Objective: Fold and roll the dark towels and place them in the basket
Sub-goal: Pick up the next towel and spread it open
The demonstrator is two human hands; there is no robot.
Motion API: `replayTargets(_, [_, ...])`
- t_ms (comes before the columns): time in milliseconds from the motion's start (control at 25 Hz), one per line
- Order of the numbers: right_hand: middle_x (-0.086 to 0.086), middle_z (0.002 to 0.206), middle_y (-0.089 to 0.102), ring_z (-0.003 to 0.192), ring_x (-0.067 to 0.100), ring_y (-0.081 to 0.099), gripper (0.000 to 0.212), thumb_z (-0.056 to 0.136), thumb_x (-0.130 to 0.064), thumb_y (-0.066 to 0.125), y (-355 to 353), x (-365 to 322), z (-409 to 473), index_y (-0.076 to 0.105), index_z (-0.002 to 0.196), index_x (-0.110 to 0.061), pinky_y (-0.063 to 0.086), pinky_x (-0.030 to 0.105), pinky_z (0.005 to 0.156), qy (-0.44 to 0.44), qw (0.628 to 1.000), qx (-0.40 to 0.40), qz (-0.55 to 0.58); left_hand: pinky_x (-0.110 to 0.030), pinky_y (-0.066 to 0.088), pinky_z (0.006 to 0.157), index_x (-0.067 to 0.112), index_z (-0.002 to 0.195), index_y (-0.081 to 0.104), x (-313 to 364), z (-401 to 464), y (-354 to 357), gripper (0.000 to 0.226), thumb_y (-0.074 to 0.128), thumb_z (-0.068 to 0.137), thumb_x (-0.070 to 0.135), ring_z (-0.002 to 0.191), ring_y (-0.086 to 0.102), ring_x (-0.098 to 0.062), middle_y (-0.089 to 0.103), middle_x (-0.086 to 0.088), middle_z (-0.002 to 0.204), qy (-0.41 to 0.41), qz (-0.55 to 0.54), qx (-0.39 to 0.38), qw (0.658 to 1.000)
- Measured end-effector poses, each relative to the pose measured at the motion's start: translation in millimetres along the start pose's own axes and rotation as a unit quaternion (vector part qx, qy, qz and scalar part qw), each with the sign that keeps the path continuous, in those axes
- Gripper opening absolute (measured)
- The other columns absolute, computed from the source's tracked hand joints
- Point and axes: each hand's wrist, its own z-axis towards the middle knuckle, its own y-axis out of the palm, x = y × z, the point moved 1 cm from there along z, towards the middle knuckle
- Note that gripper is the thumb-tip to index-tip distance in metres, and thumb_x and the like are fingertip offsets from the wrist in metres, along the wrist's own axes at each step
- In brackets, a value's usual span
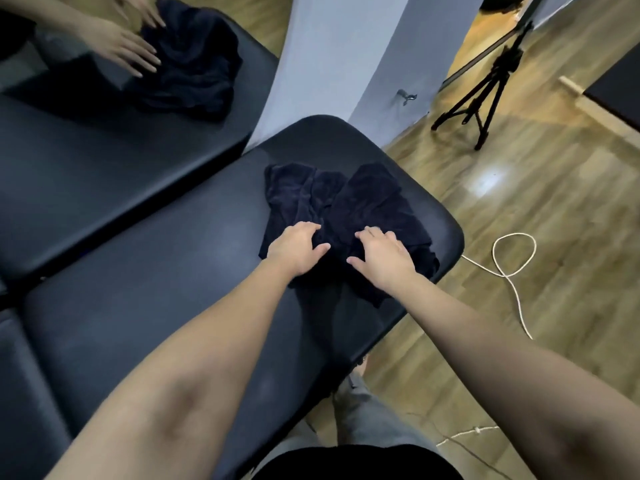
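Left hand [297, 249] rests palm down on the crumpled dark towel [346, 220], fingers loosely curled into the cloth, thumb out toward the right. Can't tell if it actually pinches fabric or just presses. Right hand [382, 252] lies just beside it, also palm down on the same towel, fingers spread and fairly straight, pressing flat. The two hands are near each other but not touching, a strip of towel between the thumbs. Both forearms bare, reaching in from the near edge.

Towel is unfolded, bunched, with ridges running away from the hands. It sits at the far right corner of the black padded bench [156, 306], its right part reaching the bench's right edge. No basket visible.

A second padded bench [86, 168] stands left and farther off, a narrow gap between the two. On it lies another dark towel [194, 64], crumpled, near its far edge. Another person's two hands [128, 46] rest on that towel's left side, fingers straight.

Right of the benches: wooden floor [519, 202], a black tripod [485, 88] standing on it, a white cord [509, 265] looped on the floor near the bench's right edge. A pale pillar [329, 57] rises between the benches.
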Motion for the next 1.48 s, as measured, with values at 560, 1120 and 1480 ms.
replayTargets(560, [0.01, 0.142, 0.035, 0.117, 0.035, 0.041, 0.044, 0.092, -0.038, 0.067, -7, 45, 75, 0.049, 0.13, -0.024, 0.042, 0.052, 0.087, -0.102, 0.969, -0.017, -0.225, -0.041, 0.052, 0.102, 0.014, 0.132, 0.061, 49, 90, 35, 0.053, 0.068, 0.092, 0.048, 0.113, 0.065, -0.025, 0.068, -0.006, 0.128, -0.202, -0.363, 0.008, 0.909])
replayTargets(1120, [-0.002, 0.084, 0.064, 0.077, 0.019, 0.061, 0.023, 0.094, -0.039, 0.066, -46, 14, 88, 0.056, 0.096, -0.019, 0.053, 0.044, 0.075, -0.136, 0.951, 0.027, 0.275, -0.041, 0.062, 0.08, 0.011, 0.107, 0.069, 30, 77, -43, 0.033, 0.058, 0.102, 0.041, 0.095, 0.075, -0.025, 0.078, -0.008, 0.101, -0.186, -0.673, 0.122, 0.706])
replayTargets(1480, [-0.011, 0.085, 0.068, 0.083, 0.016, 0.063, 0.008, 0.096, -0.029, 0.065, -50, -63, 67, 0.061, 0.09, -0.026, 0.049, 0.033, 0.077, -0.199, 0.921, -0.003, 0.335, -0.049, 0.059, 0.091, 0.015, 0.092, 0.065, -34, 2, -89, 0.032, 0.061, 0.099, 0.046, 0.092, 0.072, -0.026, 0.075, -0.014, 0.11, -0.193, -0.673, 0.24, 0.672])
